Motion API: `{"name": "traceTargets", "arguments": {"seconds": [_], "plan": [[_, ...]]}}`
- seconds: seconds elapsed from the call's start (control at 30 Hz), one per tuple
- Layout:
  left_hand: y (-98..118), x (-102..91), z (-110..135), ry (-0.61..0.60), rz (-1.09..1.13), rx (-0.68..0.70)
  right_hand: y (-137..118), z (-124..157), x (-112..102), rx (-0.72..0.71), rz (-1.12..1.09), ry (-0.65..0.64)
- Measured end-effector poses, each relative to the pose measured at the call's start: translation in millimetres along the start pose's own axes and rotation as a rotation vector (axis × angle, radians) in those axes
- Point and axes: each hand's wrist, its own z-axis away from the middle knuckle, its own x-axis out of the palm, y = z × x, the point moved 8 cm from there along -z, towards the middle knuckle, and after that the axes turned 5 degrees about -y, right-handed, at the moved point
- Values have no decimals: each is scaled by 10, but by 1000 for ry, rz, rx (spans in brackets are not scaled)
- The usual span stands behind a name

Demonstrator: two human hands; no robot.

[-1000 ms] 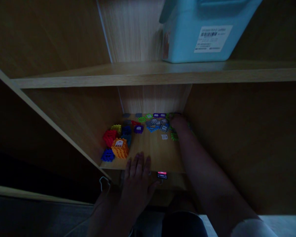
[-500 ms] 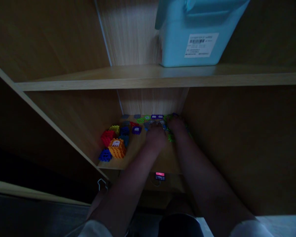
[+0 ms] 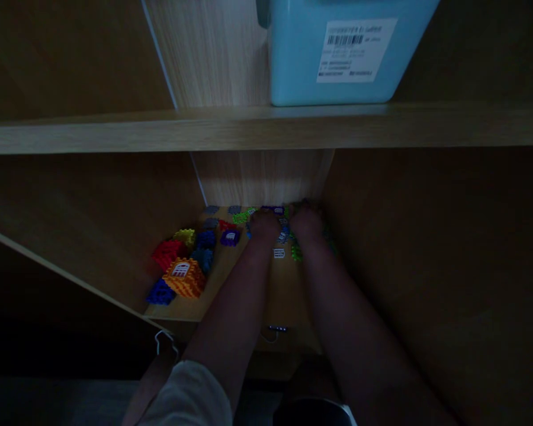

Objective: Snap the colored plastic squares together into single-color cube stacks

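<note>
Both my arms reach deep into a dim wooden shelf compartment. My left hand [image 3: 263, 225] and my right hand [image 3: 305, 223] lie side by side on a pile of small coloured plastic pieces [image 3: 284, 235] at the back of the lower shelf [image 3: 288, 290]. The fingers are curled over the pieces, and the dark hides what, if anything, they grip. A white grille piece [image 3: 279, 253] lies between my wrists. To the left stand an orange block cube [image 3: 184, 277], a red one [image 3: 167, 253] and blue ones [image 3: 160, 292].
A light blue plastic bin [image 3: 333, 53] with a barcode label stands on the upper shelf [image 3: 160, 127]. Wooden side walls close the compartment left and right. A small device with dim lights [image 3: 277, 329] sits below the shelf's front edge.
My left hand left the shelf's front edge and reached to the back pile beside my right hand. The view shifted, so the blocks sit further left.
</note>
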Motion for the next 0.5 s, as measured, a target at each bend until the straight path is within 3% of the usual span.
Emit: {"name": "traceTargets", "arguments": {"seconds": [0.5], "plan": [[-66, 87, 39, 14, 72, 8, -127, 26, -50, -84, -5, 24]]}}
